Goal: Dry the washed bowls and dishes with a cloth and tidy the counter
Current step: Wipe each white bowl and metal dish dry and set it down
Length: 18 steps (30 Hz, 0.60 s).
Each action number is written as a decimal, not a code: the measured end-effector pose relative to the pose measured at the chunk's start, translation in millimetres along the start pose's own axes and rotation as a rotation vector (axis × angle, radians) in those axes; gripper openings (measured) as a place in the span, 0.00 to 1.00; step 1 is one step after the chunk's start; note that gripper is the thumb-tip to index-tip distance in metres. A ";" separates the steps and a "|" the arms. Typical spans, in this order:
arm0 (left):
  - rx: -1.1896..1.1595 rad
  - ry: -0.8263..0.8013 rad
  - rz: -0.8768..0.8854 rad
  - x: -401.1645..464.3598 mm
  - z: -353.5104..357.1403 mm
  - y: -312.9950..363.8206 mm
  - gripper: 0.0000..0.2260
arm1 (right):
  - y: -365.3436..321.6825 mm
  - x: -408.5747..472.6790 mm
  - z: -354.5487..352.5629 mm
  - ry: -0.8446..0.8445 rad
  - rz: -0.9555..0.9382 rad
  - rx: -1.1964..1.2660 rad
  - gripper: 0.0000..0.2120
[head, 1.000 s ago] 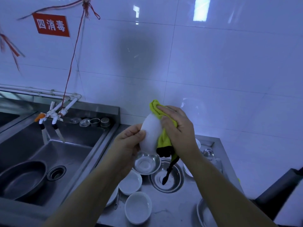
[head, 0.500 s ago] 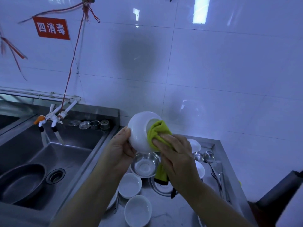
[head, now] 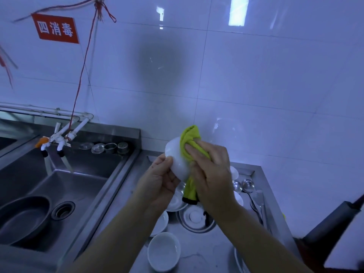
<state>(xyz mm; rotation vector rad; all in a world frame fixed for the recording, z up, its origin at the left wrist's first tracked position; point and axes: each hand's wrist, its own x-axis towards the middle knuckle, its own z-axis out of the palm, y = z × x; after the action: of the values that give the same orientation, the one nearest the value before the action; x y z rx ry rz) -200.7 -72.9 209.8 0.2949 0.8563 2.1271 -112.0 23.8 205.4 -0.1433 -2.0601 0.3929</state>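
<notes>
A white bowl (head: pixel 176 156) is held up over the steel counter (head: pixel 208 257), tilted on its side. My left hand (head: pixel 160 181) grips it from the left and below. My right hand (head: pixel 211 174) presses a yellow-green cloth (head: pixel 190 142) against the bowl's right side; the cloth's black-edged tail hangs down under the hand. Below on the counter lie several more dishes: a white bowl (head: pixel 163 251) at the front, a steel bowl (head: pixel 196 218) in the middle, small white dishes and steel spoons (head: pixel 249 187) at the right.
A steel sink (head: pixel 65 192) lies to the left with a dark pan (head: pixel 23 219) in it and white taps (head: pixel 59 138) above. Small strainers (head: pixel 110 147) stand on the sink's back ledge. White tiled wall stands behind. A dark object (head: pixel 331 219) juts in at right.
The bowl has turned in my hands from showing its round underside to lying more edge-on. My right hand with the cloth has moved up over the bowl's right side.
</notes>
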 end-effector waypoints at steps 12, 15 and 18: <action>-0.286 0.163 -0.148 -8.1 -12.0 0.0 0.12 | 14.4 -50.7 25.0 0.107 -0.013 0.021 0.15; -0.181 0.117 -0.127 -7.7 -21.9 4.8 0.11 | 15.1 -41.6 20.3 0.101 0.225 0.284 0.15; 0.040 0.047 -0.111 -4.2 -33.1 4.3 0.11 | 21.8 -28.6 10.7 0.022 0.402 0.434 0.16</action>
<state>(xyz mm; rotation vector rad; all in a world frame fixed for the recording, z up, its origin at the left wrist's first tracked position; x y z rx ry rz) -216.1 -93.8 188.4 0.2133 0.9219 2.0235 -108.3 34.5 169.7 -0.2965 -1.8715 1.0684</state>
